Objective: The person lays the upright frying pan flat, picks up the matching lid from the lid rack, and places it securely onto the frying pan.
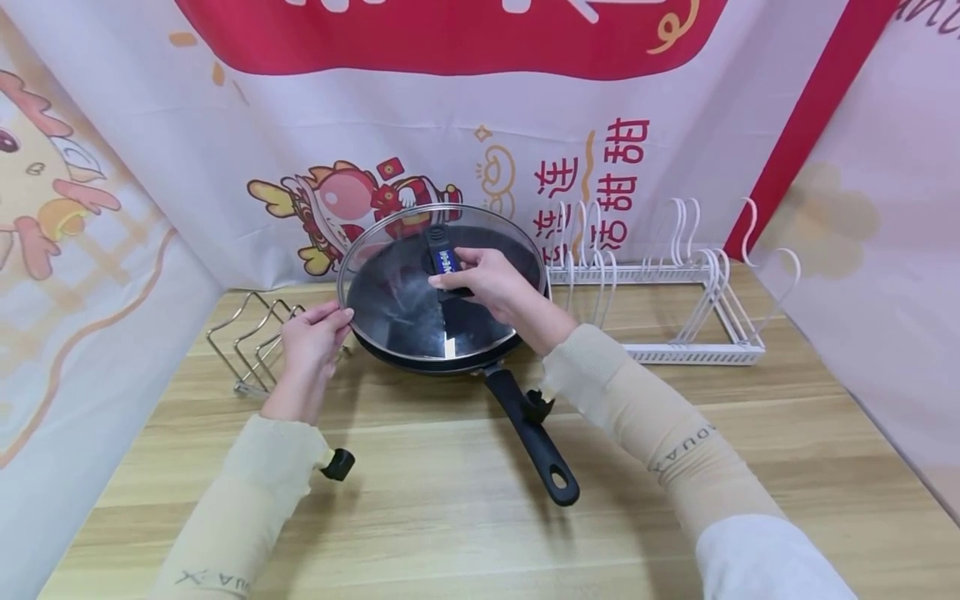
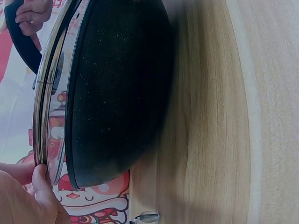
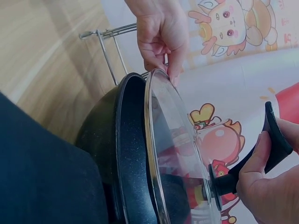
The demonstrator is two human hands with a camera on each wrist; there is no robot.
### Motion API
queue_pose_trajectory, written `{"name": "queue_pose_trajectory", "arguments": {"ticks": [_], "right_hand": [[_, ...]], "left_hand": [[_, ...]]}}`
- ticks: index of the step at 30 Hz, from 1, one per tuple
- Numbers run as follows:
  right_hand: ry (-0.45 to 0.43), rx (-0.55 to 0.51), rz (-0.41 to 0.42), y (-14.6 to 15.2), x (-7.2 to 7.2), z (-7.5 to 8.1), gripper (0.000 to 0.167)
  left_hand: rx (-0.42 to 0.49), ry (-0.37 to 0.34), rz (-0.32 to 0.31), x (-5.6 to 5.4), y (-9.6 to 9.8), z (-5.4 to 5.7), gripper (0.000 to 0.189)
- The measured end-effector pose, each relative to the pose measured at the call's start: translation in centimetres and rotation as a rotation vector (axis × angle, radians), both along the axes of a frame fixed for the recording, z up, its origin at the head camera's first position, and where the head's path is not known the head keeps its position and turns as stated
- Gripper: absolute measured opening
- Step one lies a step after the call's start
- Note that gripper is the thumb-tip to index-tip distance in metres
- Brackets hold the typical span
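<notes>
A black speckled frying pan (image 2: 121,93) sits on the wooden table, its long black handle (image 1: 534,442) pointing toward me. Over it is a clear glass lid (image 1: 393,308) with a metal rim; both wrist views show a gap between lid and pan on the side they face. My right hand (image 1: 491,283) grips the lid's black knob handle (image 1: 441,246), which bears a blue label. At the lid's left edge, my left hand (image 1: 311,337) pinches the rim between thumb and fingers. Whether the lid touches the pan at the far side is hidden.
Left of the pan stands a small metal wire rack (image 1: 255,342), partly behind my left hand. A white rack (image 1: 693,354) with tall curved hooks stands to the right, close to the pan. Printed cloth (image 1: 420,108) hangs behind the wooden table (image 1: 420,500).
</notes>
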State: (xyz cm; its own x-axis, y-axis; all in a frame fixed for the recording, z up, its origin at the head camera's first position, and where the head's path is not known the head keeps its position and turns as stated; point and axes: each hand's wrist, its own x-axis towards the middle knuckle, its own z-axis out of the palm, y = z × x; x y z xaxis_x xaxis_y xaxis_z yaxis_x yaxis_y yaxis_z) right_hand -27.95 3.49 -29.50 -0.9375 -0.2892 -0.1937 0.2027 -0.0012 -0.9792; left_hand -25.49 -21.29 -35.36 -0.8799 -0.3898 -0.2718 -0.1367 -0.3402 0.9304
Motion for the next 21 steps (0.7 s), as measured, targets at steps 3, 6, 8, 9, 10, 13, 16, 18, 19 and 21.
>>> {"name": "queue_pose_trajectory", "arguments": {"ticks": [3,6,8,9,10,13,16,18,19,21], "right_hand": [[-0.005,-0.008,-0.002,0.0,-0.03,-0.1,0.077],[-0.007,-0.007,0.0,-0.02,-0.03,-0.13,0.076],[-0.008,0.0,0.002,0.08,-0.02,-0.09,0.076],[-0.01,0.002,0.004,0.11,0.0,-0.07,0.076],[-0.012,0.005,0.004,0.13,0.01,-0.07,0.076],[-0.013,0.008,0.0,0.18,0.03,-0.11,0.076],[-0.013,0.002,-0.009,0.13,-0.05,-0.24,0.077],[-0.018,-0.008,-0.015,0.04,-0.14,-0.36,0.077],[-0.022,-0.014,-0.017,0.01,-0.14,-0.39,0.077],[-0.027,-0.025,-0.02,0.01,-0.25,-0.55,0.077]], "left_hand": [[-0.02,0.003,-0.009,0.02,0.02,-0.06,0.042],[-0.022,0.01,-0.015,0.06,-0.01,-0.18,0.044],[-0.025,0.009,-0.017,-0.03,0.1,-0.24,0.043],[-0.028,0.007,-0.016,-0.04,0.14,-0.26,0.042],[-0.038,0.004,-0.018,-0.09,0.14,-0.31,0.042],[-0.05,-0.003,-0.031,-0.15,0.12,-0.36,0.044],[-0.068,-0.008,-0.049,-0.16,-0.02,-0.41,0.046],[-0.074,-0.012,-0.057,-0.14,-0.11,-0.46,0.047],[-0.077,-0.012,-0.058,-0.15,-0.14,-0.49,0.047],[-0.085,-0.009,-0.058,-0.22,-0.13,-0.6,0.046]]}}
